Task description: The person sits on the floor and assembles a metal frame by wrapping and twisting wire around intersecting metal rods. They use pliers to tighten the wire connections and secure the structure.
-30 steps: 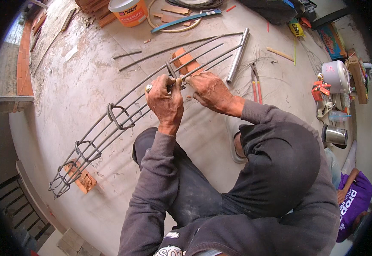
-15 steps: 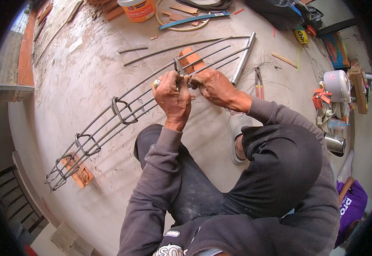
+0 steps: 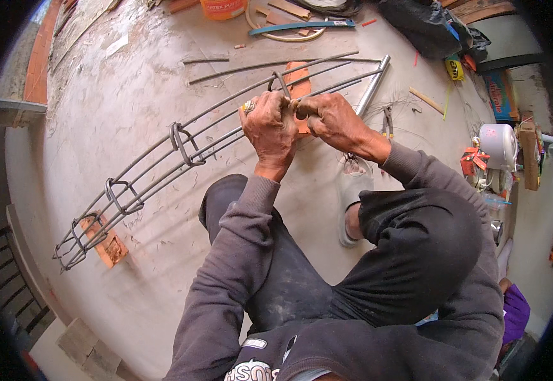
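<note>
The person is crouching on the pale concrete floor (image 3: 130, 114), grey-sleeved arms reaching forward over dark trousers. The left hand (image 3: 269, 130) is closing around the long curved cage of grey steel reinforcing rods (image 3: 162, 166), its fingers wrapped over the upper rods beside a bent steel stirrup loop (image 3: 279, 82). The right hand (image 3: 331, 119) is pinching shut against the left; whatever it is gripping is hidden between the knuckles, so I cannot tell what it is. The cage is lying across the floor, its far-left end resting on an orange brick (image 3: 106, 242), with 3 more stirrups spaced along it. Beyond, red-handled pliers (image 3: 387, 122) are lying near a grey metal pipe (image 3: 373, 86), and an orange bucket (image 3: 224, 7) is cut off by the top edge.
</note>
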Motion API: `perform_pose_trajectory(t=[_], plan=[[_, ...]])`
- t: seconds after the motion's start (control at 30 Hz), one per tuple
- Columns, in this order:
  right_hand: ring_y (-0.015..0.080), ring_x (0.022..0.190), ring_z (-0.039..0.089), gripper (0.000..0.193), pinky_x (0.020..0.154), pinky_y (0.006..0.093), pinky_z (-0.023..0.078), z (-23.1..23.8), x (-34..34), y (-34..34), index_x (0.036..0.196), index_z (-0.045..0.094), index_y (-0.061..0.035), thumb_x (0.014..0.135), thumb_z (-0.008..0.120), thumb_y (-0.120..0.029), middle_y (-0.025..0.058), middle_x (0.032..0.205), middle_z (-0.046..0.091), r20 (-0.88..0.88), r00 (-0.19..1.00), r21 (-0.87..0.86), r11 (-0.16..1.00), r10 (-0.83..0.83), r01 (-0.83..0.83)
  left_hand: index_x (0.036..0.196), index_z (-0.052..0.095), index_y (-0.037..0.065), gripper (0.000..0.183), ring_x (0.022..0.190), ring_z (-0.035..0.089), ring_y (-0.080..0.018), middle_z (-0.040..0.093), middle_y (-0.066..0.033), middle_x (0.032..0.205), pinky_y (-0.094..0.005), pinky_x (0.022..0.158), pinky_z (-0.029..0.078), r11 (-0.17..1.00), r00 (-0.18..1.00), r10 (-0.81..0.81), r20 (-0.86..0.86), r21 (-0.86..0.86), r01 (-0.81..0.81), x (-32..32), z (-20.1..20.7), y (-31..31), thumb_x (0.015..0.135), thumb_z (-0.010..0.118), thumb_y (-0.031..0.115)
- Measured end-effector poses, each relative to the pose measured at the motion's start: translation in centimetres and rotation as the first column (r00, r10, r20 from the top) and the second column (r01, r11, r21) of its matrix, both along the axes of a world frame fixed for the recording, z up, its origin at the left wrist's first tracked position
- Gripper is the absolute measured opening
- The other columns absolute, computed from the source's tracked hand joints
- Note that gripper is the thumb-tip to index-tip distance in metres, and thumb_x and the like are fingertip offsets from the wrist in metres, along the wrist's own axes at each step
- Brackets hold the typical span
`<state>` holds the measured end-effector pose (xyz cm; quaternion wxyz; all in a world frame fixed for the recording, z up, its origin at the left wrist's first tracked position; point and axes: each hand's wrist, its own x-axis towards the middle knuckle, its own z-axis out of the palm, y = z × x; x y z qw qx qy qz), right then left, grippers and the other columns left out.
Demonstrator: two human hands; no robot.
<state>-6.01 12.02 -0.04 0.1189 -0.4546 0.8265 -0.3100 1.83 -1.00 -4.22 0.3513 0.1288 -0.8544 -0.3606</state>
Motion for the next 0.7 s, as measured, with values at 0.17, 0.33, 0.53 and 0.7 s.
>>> perform_pose_trajectory(t=[0.17, 0.33, 0.53, 0.7], plan=[[0.0377, 0.072, 0.063, 0.021, 0.070, 0.0454, 0.051, 0.2, -0.4, 0.4, 0.087, 0.066, 0.0028, 0.074, 0.052, -0.007, 0.0212, 0.074, 0.063, 0.100, 0.994, -0.019, 0.998, -0.051, 0.053, 0.076, 0.057, 0.009, 0.013, 0.075, 0.056, -0.0291, 0.059, -0.0068, 0.075, -0.0395, 0.074, 0.038, 0.996, 0.999, -0.051, 0.003, 0.070, 0.050, -0.3, -0.5, 0.2, 0.077, 0.070, 0.009], [0.0251, 0.062, 0.057, 0.016, 0.058, 0.0373, 0.049, 3.4, -1.5, -0.7, 0.076, 0.064, 0.0060, 0.075, 0.055, -0.008, 0.0149, 0.070, 0.059, 0.102, 0.993, 0.116, 0.990, 0.062, -0.073, 0.078, 0.059, 0.009, 0.013, 0.077, 0.058, -0.0291, 0.060, -0.0068, 0.077, -0.0393, 0.074, 0.039, 0.998, 0.999, -0.033, 0.031, 0.053, 0.032, 0.4, -0.3, -0.5, 0.077, 0.071, 0.010], [0.0062, 0.048, 0.045, 0.021, 0.039, 0.0237, 0.037, 5.0, -2.5, -0.6, 0.067, 0.053, 0.0034, 0.085, 0.053, -0.008, 0.0023, 0.067, 0.048, 0.115, 0.935, 0.069, 0.937, 0.334, -0.343, 0.083, 0.062, 0.010, 0.015, 0.081, 0.060, -0.0279, 0.063, -0.0068, 0.082, -0.0401, 0.079, 0.039, 0.996, 0.996, -0.087, 0.018, -0.010, 0.087, 1.0, 0.0, -0.9, 0.075, 0.075, 0.014], [0.0133, 0.050, 0.054, 0.014, 0.046, 0.0298, 0.047, 7.2, -0.9, -1.5, 0.071, 0.060, 0.0019, 0.084, 0.060, 0.000, 0.0018, 0.063, 0.053, 0.709, 0.655, 0.208, 0.965, -0.262, 0.161, 0.086, 0.065, 0.010, 0.017, 0.080, 0.061, -0.0252, 0.066, -0.0040, 0.082, -0.0378, 0.081, 0.037, 0.992, 0.999, -0.041, -0.023, -0.123, 0.038, 1.2, 0.1, -0.7, 0.077, 0.078, 0.016]])
